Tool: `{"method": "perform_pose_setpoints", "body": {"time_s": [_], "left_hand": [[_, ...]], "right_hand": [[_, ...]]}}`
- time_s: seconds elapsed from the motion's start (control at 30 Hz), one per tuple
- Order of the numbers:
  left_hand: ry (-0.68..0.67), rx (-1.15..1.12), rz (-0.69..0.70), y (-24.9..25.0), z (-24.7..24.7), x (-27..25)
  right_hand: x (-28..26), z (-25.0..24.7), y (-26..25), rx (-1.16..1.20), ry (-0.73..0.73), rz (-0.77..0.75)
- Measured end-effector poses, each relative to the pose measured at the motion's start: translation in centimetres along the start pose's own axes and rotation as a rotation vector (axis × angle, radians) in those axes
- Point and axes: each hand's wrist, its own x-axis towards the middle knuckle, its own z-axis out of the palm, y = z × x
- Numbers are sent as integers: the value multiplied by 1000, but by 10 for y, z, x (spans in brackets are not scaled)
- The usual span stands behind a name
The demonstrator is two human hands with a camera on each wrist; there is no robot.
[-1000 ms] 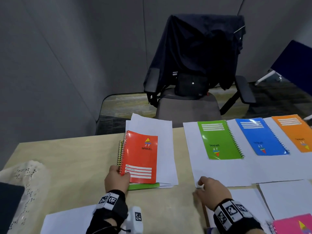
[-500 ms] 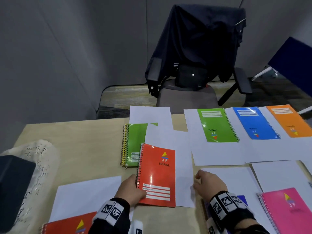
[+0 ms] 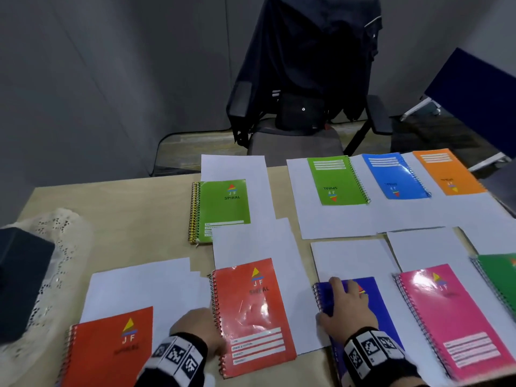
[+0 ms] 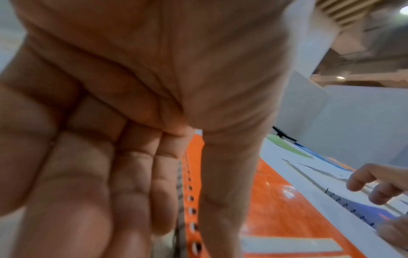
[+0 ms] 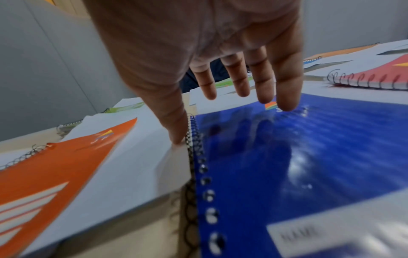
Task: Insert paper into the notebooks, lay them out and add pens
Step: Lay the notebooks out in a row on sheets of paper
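Observation:
An orange-red spiral notebook (image 3: 251, 317) lies on a white sheet (image 3: 259, 244) near the table's front edge. My left hand (image 3: 201, 328) grips its spiral edge, and the left wrist view shows the thumb (image 4: 227, 183) on the cover with the fingers beside the coil. My right hand (image 3: 346, 305) rests flat on a dark blue notebook (image 3: 377, 305), fingers straight and spread. Its thumb (image 5: 174, 129) touches the sheet's edge by the blue coil. A green notebook (image 3: 223, 208) lies further back on another sheet. No pens are in view.
A second orange notebook (image 3: 111, 347) lies front left, with a pink one (image 3: 452, 317) and a dark green one (image 3: 499, 272) to the right. Green (image 3: 335, 180), blue (image 3: 396, 174) and orange (image 3: 446, 170) notebooks line the far edge. A lace cloth (image 3: 61, 233) is at left, and a chair (image 3: 296, 135) stands behind.
My left hand pulled the orange-red notebook and its sheet off the green notebook toward the front edge. My right hand moved from the paper's edge onto the dark blue notebook.

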Motion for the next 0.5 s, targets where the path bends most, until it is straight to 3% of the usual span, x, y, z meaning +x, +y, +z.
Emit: {"method": "perform_pose_setpoints", "body": {"time_s": [0.1, 0.17, 0.27, 0.37, 0.5], "left_hand": [[273, -42, 63, 17, -6, 4], [348, -30, 157, 33, -4, 15], [283, 79, 261, 53, 5, 31], [187, 155, 222, 58, 9, 39], [160, 223, 227, 55, 14, 29]], "right_hand": [[-4, 7, 0, -18, -34, 12], [-4, 10, 1, -21, -38, 8], [-2, 7, 1, -18, -61, 9], [-1, 4, 0, -13, -71, 13], [-1, 3, 0, 43, -76, -1]]}}
